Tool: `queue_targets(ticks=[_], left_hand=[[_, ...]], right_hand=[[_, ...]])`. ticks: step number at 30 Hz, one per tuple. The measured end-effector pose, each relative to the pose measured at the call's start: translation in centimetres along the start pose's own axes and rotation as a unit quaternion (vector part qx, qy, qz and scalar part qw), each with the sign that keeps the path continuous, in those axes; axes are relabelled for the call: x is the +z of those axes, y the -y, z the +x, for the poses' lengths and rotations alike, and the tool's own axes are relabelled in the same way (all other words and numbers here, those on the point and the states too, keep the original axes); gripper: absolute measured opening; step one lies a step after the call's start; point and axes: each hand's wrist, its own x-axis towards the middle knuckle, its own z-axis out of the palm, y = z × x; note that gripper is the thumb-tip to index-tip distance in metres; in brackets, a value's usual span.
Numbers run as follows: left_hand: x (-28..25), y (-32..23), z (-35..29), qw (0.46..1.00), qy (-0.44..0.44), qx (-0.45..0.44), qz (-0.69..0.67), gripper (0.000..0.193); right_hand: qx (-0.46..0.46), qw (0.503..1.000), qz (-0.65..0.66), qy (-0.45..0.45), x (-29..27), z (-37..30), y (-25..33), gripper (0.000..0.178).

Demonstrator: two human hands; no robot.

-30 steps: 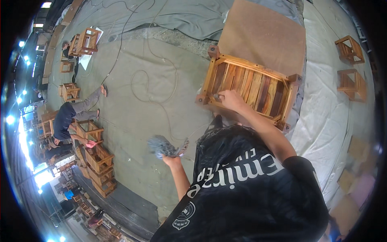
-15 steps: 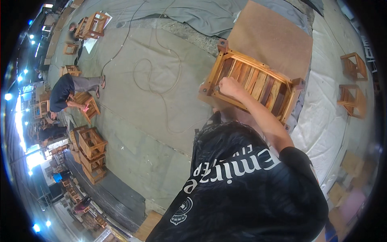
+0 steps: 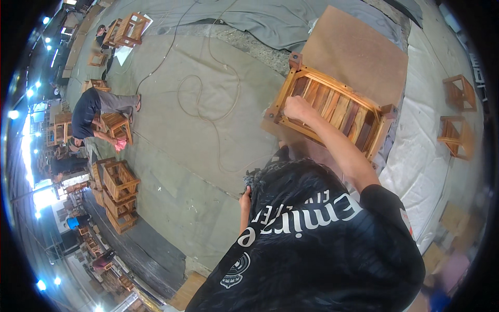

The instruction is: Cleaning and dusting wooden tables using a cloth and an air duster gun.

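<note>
Person's R hand (image 3: 300, 109), grip curled, is at L end of slatted wooden frame (image 3: 338, 107); fingertips hidden, so can't tell how far closed or if holding anything. L hand's (image 3: 245, 198) grip is closed on grey cloth (image 3: 249, 179), beside black shirt (image 3: 312, 255). Frame's over brown board (image 3: 358, 52) on sheet-covered floor (image 3: 166, 125). Bg L: co-worker (image 3: 86, 112) bends w/ pink cloth (image 3: 120, 144) near wooden stools (image 3: 119, 182).

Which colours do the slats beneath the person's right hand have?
The slats range from golden to dark brown, in the head view.
</note>
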Motion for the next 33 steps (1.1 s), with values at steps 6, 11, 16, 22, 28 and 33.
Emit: queue_targets(ticks=[6, 11, 16, 22, 28, 33], left_hand=[[1.8, -4.0, -1.4, 0.979, -0.119, 0.098, 0.135, 0.058], [3.6, -13.2, -2.3, 0.955, -0.002, 0.275, -0.112, 0.051], [10.1, -28.7, -10.8, 0.871, -0.007, 0.487, 0.067, 0.038], [24.1, -40.0, -13.5, 0.512, 0.234, 0.797, 0.220, 0.027], [37.2, -38.6, 1.6, 0.130, 0.138, 0.831, 0.523, 0.009], [39.3, -37.5, 2.0, 0.055, 0.202, 0.773, 0.600, 0.011]], right_hand=[[0.039, 0.998, 0.009, -0.055, -0.7, -3.2, 0.9, 0.030], [0.041, 0.994, 0.079, -0.068, 0.9, -9.9, -1.9, 0.025], [0.044, 0.964, 0.251, -0.077, 3.0, -17.4, -4.1, 0.026], [0.151, 0.929, 0.319, -0.109, 3.4, -21.7, -3.3, 0.030], [0.234, 0.852, 0.411, -0.225, 2.6, -20.7, 0.2, 0.029], [0.289, 0.776, 0.480, -0.291, 3.2, -19.2, 3.7, 0.030]])
